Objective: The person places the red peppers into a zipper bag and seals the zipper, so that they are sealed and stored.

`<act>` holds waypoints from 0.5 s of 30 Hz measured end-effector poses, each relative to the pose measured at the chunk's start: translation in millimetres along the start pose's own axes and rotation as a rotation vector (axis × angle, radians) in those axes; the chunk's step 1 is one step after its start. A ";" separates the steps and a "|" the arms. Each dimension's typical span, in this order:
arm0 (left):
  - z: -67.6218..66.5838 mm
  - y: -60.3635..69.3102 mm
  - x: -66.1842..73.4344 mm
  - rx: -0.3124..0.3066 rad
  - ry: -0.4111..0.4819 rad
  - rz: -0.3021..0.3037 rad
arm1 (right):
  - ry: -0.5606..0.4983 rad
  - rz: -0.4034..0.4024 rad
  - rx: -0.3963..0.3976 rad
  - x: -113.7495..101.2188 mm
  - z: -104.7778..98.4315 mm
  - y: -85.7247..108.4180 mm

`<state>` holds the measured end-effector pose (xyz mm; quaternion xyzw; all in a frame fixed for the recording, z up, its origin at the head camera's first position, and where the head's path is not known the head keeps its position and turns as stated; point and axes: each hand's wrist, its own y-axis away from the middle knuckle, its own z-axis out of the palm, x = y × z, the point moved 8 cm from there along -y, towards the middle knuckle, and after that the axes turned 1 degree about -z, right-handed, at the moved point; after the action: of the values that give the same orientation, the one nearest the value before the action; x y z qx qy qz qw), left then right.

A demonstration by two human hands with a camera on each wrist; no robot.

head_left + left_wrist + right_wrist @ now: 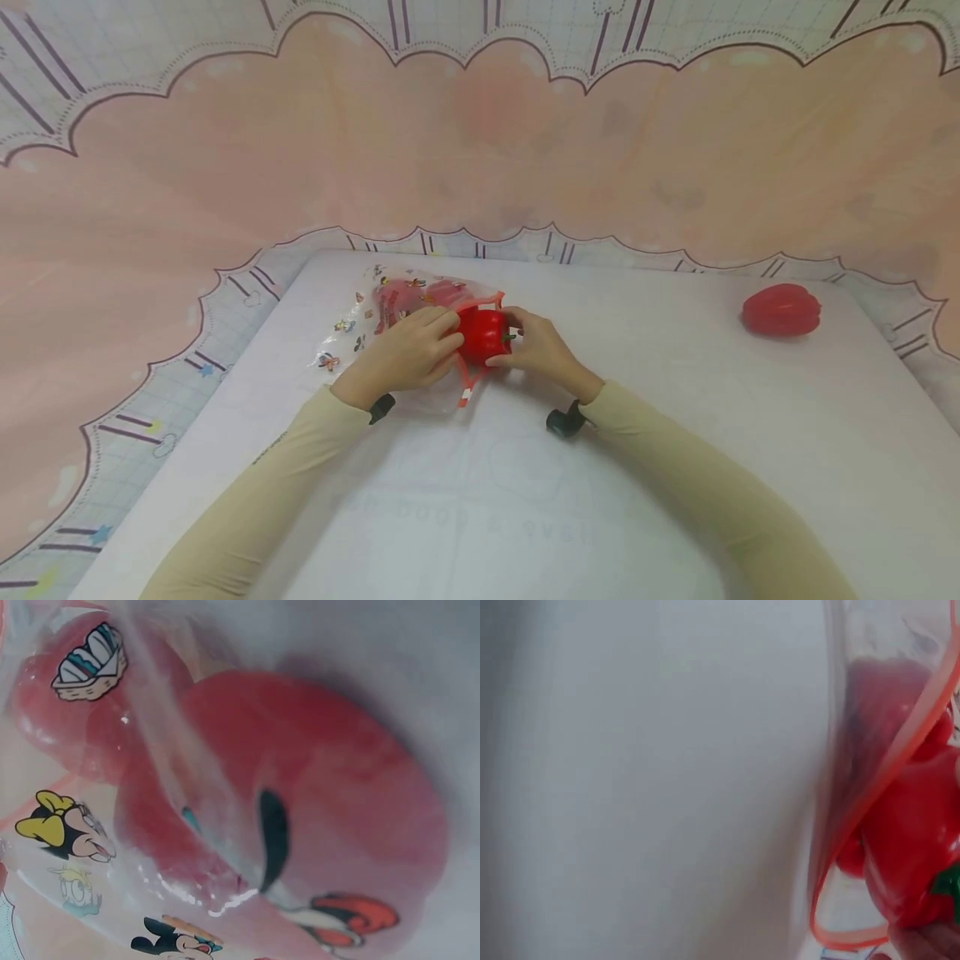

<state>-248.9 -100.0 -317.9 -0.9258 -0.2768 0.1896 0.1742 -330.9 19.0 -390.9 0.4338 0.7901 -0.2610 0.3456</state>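
Observation:
At the mouth of a clear bag [347,327] with cartoon prints, my right hand [546,348] holds a shiny red bell pepper [482,337] by its green-stemmed end. My left hand [408,348] pinches the bag's edge with curled fingers, close to the pepper. Orange trim [894,759] runs round the opening, and in the right wrist view the pepper [911,829] sits within that trim. More red peppers [322,772] lie inside the bag, seen through the plastic in the left wrist view. The left hand is not visible there.
Another red bell pepper [782,311] lies on the white table [660,333] toward the right. A patterned pink curtain [480,158] hangs behind the table and along its sides.

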 end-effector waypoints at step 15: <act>-4.4 -2.2 1.2 0.042 0.008 0.014 | 0.056 0.056 0.119 -3.8 -3.5 -1.2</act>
<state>-247.0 -98.6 -313.4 -0.9246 -0.2653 0.1930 0.1936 -331.6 19.0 -385.6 0.4825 0.7702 -0.2856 0.3039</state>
